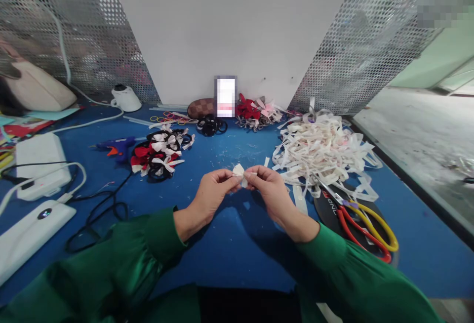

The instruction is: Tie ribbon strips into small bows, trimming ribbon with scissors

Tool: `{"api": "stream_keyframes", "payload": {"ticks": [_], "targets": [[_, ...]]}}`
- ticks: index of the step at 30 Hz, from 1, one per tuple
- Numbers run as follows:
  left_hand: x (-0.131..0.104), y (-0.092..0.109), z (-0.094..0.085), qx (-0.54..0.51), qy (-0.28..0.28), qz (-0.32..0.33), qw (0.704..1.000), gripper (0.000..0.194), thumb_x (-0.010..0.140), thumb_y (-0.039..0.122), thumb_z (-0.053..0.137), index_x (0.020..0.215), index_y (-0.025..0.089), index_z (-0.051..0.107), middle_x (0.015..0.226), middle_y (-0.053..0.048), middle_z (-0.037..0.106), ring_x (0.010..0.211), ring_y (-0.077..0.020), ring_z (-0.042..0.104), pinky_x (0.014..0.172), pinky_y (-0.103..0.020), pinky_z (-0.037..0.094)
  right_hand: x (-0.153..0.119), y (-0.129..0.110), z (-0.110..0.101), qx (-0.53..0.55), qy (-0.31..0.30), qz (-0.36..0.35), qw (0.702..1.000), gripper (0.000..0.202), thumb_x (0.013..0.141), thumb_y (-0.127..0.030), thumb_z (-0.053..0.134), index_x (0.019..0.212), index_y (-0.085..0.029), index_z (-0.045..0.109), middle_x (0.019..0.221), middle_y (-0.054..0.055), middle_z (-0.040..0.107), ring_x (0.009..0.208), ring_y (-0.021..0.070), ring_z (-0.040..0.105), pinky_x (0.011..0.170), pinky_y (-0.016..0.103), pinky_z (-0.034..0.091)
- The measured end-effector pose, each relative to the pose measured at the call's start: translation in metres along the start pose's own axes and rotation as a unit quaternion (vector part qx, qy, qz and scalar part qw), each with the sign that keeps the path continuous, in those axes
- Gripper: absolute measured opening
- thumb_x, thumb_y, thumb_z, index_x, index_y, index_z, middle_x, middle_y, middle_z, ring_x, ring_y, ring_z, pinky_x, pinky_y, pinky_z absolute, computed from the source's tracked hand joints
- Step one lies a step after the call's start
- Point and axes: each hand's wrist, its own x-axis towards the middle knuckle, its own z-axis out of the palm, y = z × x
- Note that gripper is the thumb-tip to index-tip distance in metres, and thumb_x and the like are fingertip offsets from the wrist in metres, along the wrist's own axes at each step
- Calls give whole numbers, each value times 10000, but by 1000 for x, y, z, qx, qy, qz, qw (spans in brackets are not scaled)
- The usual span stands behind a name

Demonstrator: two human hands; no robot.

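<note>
Between my two hands, above the middle of the blue table, is a small white ribbon bow [238,170]. My left hand [213,192] pinches its left side between thumb and forefinger. From the other side, my right hand [269,189] grips the ribbon with thumb and fingertips. The fingers hide part of the bow, so I cannot tell how it is folded. To the right lies a large heap of loose white ribbon strips [322,145]. Finished-looking hair ties with white and red bows [159,152] are piled to the left.
Scissors [366,224] with red and yellow handles rest on a dark round mat at right. A blue glue gun [118,147], a white power bank [33,239] and cables occupy the left. A phone [225,97], red bows [248,108] and black hair ties [211,125] stand at the back.
</note>
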Motion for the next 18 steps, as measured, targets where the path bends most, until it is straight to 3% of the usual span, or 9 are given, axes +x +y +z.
{"api": "stream_keyframes", "payload": {"ticks": [12, 14, 18], "targets": [[-2, -2, 1, -26, -34, -18, 999, 229, 677, 349, 815, 628, 166, 687, 623, -14, 651, 624, -119, 555, 680, -259, 442, 1, 3, 2, 10, 15, -8, 1000, 177, 695, -340, 776, 712, -194, 680, 596, -33, 589, 594, 126, 503, 617, 283, 389], [1, -4, -1, -46, 4, -28, 999, 272, 685, 412, 821, 748, 168, 720, 728, -26, 688, 632, -118, 568, 654, -255, 443, 3, 3, 1, 13, 31, -7, 999, 194, 693, -362, 781, 721, -196, 684, 594, -30, 596, 589, 131, 508, 614, 287, 388], [6, -3, -6, -108, 159, 16, 981, 472, 759, 614, 714, 983, 199, 704, 937, -34, 694, 673, -120, 593, 615, -250, 452, 4, 3, 0, 35, 47, -11, 998, 210, 710, -386, 773, 739, -192, 697, 605, -23, 610, 579, 128, 511, 602, 284, 375]]}}
